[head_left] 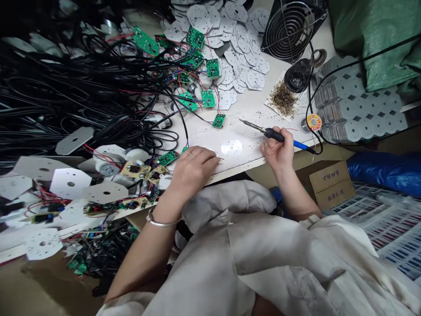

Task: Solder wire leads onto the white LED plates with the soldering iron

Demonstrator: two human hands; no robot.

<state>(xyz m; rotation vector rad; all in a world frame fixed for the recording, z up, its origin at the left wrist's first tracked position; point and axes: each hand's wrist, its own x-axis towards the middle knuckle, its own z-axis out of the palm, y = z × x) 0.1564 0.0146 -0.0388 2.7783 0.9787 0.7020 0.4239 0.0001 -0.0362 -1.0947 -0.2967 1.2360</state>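
In my right hand is a soldering iron, held by its black and blue handle. Its metal tip points left above the white tabletop. My left hand rests by the table's front edge, fingers bent down and closed. Thin wire ends show at its fingertips, but the fingers hide what they hold. Beside its knuckles a green circuit board lies at the left. An oval white LED plate lies flat between my hands. Farther back is a small green board with wires.
Tangled black cables fill the left side, and loose white plates are heaped behind. A fan, a solder spool, a dross-covered pad and stacked metal plates stand at the right. The iron's cord loops nearby.
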